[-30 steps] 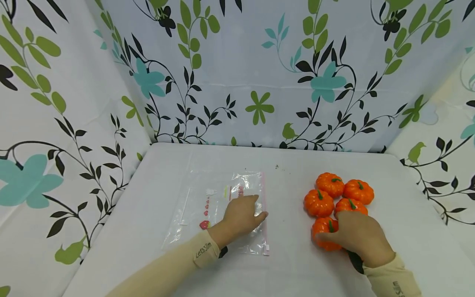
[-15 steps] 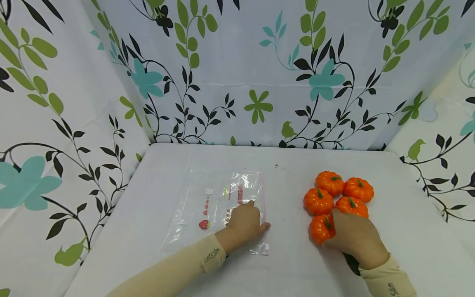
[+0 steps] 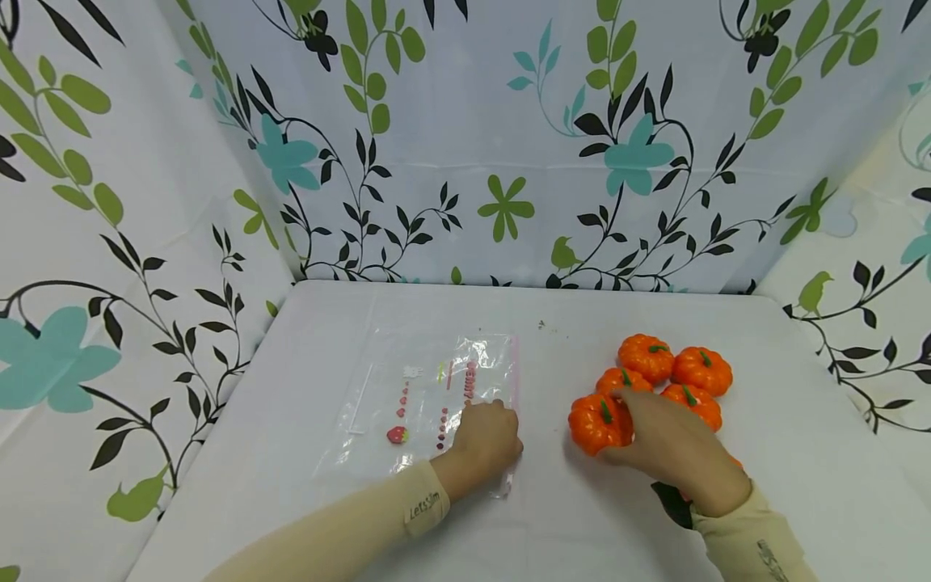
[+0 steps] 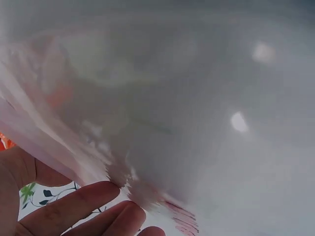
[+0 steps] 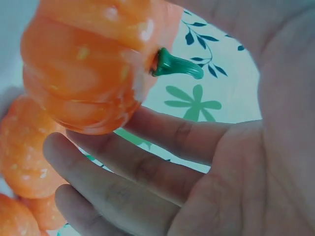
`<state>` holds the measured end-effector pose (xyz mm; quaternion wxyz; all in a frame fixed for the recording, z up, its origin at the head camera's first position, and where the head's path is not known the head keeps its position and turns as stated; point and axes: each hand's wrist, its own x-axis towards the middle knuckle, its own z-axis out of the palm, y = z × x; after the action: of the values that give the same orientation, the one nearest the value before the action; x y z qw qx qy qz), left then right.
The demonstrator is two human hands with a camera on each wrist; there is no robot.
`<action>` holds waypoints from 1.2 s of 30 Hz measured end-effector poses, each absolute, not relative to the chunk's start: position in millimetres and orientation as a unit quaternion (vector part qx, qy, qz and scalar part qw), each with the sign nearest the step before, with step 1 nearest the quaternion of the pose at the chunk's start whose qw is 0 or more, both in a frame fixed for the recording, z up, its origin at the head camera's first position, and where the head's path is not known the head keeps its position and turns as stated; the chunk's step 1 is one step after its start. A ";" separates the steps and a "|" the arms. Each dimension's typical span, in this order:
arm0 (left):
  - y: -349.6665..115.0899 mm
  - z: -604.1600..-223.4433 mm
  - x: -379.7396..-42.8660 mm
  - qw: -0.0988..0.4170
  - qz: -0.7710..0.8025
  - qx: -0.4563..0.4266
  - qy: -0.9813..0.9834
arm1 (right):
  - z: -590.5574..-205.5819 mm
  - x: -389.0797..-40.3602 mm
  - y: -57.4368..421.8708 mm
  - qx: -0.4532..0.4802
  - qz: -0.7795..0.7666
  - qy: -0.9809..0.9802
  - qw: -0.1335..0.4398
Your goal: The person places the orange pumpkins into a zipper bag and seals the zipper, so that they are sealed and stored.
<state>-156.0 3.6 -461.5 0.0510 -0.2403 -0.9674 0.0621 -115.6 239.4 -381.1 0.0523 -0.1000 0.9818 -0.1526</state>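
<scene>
My left hand (image 3: 489, 436) pinches the right, pink-edged side of a clear zip bag (image 3: 494, 356) printed with small red shapes and a strawberry. In the left wrist view, the bag's film (image 4: 147, 123) fills most of the picture, its edge between thumb and fingers (image 4: 74, 204). My right hand (image 3: 676, 440) grips a small orange toy pumpkin (image 3: 598, 424) with a green stem, its thumb and fingers around the side. The right wrist view shows that pumpkin (image 5: 83, 69) close up, stem toward the palm. It overlaps another pumpkin (image 3: 624, 378) in the head view.
Further pumpkins, among them one at the back (image 3: 646, 359), one at the right (image 3: 702, 373) and one by the knuckles (image 3: 694, 404), lie grouped on the white table (image 3: 567, 517). A patterned curtain (image 3: 436, 145) hangs around the table.
My right hand has taken hold of the front pumpkin and moved it left and away from me. The left hand has slid to the bag's right edge, which is now pulled up slightly.
</scene>
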 end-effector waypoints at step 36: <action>-32.4 -422.3 -159.7 0.170 0.108 -0.270 -0.941 | -400.0 -160.2 165.1 -0.078 -0.311 0.947 0.014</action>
<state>-159.7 -32.4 -422.3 0.1697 -0.2703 -0.9415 0.1085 -160.2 165.1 -400.0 0.0136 -0.0778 0.9471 -0.3109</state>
